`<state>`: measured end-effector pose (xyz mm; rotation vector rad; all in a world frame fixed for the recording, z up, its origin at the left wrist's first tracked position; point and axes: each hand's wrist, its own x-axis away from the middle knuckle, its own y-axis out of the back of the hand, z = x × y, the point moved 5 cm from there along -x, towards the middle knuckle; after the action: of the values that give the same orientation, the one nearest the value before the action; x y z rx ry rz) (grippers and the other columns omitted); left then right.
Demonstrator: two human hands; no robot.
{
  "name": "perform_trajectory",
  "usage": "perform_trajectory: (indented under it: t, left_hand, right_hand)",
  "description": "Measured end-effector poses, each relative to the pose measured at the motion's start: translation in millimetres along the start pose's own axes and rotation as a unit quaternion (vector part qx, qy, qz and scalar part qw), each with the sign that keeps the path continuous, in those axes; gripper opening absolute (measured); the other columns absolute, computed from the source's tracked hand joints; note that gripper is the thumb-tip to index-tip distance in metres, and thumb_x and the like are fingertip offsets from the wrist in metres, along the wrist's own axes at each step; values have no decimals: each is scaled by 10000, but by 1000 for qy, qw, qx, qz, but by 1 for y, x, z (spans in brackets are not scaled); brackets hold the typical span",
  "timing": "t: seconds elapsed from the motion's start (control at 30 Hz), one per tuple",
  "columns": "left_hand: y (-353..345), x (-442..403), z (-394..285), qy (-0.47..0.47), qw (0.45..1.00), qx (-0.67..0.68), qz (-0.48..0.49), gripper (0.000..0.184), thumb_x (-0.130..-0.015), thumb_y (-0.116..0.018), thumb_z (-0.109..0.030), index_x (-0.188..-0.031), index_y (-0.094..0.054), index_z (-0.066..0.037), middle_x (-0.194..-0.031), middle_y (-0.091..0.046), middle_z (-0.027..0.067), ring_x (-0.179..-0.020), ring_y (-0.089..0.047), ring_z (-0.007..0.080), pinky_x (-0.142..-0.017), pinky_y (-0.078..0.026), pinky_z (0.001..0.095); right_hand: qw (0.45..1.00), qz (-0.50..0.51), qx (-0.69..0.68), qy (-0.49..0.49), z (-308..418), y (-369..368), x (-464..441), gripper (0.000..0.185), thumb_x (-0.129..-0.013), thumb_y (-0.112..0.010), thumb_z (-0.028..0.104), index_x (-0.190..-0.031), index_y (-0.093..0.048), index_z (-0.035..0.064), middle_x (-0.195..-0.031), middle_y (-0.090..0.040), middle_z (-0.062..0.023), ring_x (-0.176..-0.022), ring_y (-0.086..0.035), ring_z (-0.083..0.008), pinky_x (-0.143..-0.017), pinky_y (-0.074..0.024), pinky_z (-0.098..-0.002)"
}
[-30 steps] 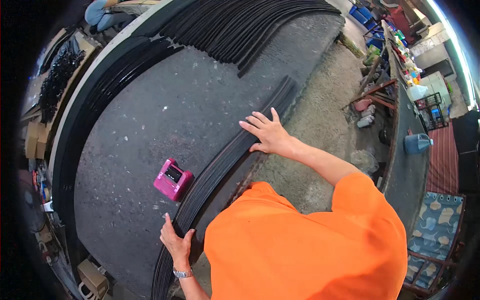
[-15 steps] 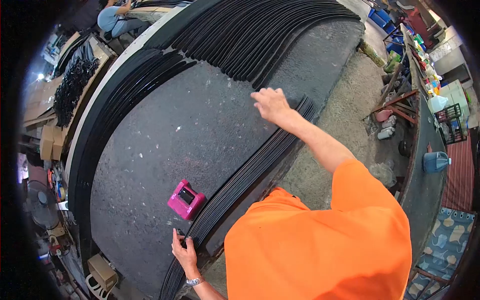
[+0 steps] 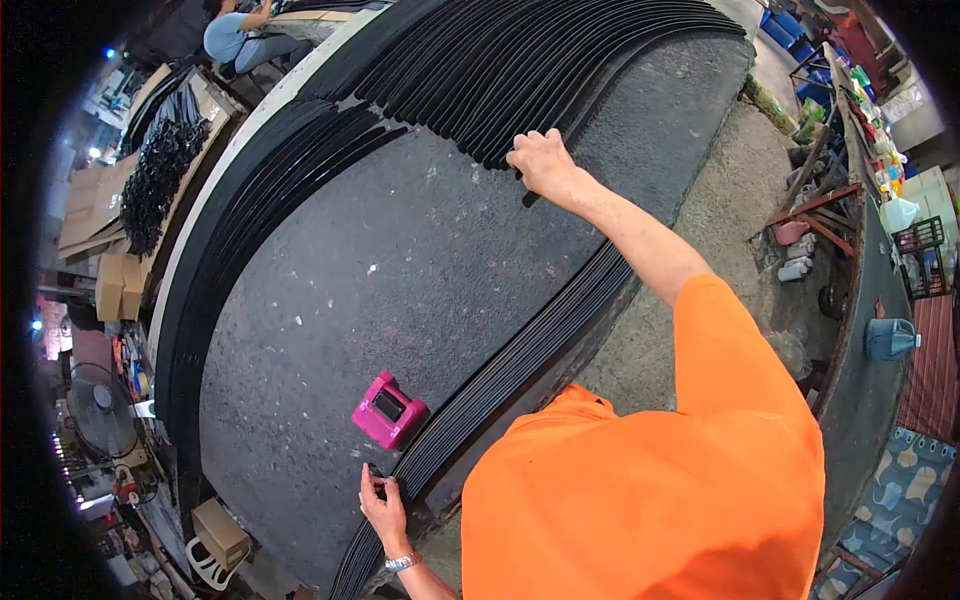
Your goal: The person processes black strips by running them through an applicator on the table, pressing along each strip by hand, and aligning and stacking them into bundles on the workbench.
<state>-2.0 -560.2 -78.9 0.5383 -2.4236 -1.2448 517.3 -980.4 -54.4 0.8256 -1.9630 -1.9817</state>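
My right hand [image 3: 545,165] is closed round the near end of a black strip [image 3: 531,199], beside the large row of black strips [image 3: 470,90] at the far side of the table. The strip's end pokes out below my fingers. My left hand [image 3: 384,510] rests at the left edge of a long bundle of black strips [image 3: 500,375] that runs along the near side. Its thumb and fingers are curled around something small and dark, too hidden to name. Just above that hand, a pink case with a dark window [image 3: 390,410] sits against the bundle.
The dark, speckled table [image 3: 300,330] carries another curved group of black strips [image 3: 250,200] along its left side. A person in a light blue shirt [image 3: 232,40] sits at the top left. Boxes [image 3: 120,285] and a fan [image 3: 103,405] stand left; a cluttered shelf [image 3: 840,190] stands right.
My right hand has moved up to the strip row, and its fingers have closed on a strip's end. My left hand stays by the bundle, its fingers more curled. The view has shifted slightly.
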Motion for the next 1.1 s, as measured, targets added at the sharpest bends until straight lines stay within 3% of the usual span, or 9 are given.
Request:
perform_trajectory:
  t: [0.23, 0.4, 0.5, 0.9, 1.03, 1.1]
  left_hand:
    - [-3, -1, 2, 12, 1000, 0, -3, 554, -946, -699, -159, -1455, -545, -6, -920, -661, 77, -863, -580, 251, -825, -482, 414]
    - [-1, -1, -3, 8, 1000, 3, -19, 540, -948, -702, -180, -1437, -563, 0, -898, -649, 78, -842, -574, 252, -800, -486, 414]
    - [-3, -2, -1, -11, 1000, -11, -23, 538, -950, -705, -201, -1430, -571, 1, -894, -647, 82, -840, -575, 252, -789, -486, 417]
    - [-3, 1, -1, -10, 999, -39, -26, 525, -978, -680, -268, -1420, -573, -6, -932, -658, 91, -887, -594, 296, -835, -471, 453]
    - [-5, 3, 3, -6, 998, -42, -36, 541, -965, -688, -283, -1430, -575, -30, -931, -666, 64, -902, -600, 277, -865, -453, 453]
    - [-4, 3, -1, 2, 998, -52, -42, 554, -957, -694, -295, -1436, -574, -43, -927, -669, 51, -907, -602, 267, -876, -445, 453]
  right_hand:
    - [998, -53, 14, 11, 14, 15, 12, 191, -778, -706, 87, -954, -740, 151, -984, -627, -33, -978, -618, -226, -808, -428, -434]
    - [999, 21, -5, 26, 24, 22, 40, 222, -758, -726, 95, -974, -727, 144, -909, -633, -48, -934, -652, -244, -808, -419, -433]
    - [996, 86, -3, 9, 20, 14, 45, 169, -815, -709, 115, -982, -728, 128, -981, -660, -62, -1009, -641, -257, -834, -415, -462]
    - [1000, -5, -15, 4, 19, 3, 30, 172, -791, -710, 116, -963, -719, 119, -977, -647, -68, -993, -640, -258, -827, -423, -463]
    - [994, -95, -46, 20, 32, 19, 46, 176, -755, -689, 94, -925, -650, 118, -941, -622, -71, -953, -630, -267, -807, -419, -464]
    - [997, -73, -25, 27, 49, 21, 60, 181, -750, -696, 103, -925, -653, 120, -954, -620, -73, -965, -621, -274, -812, -422, -461]
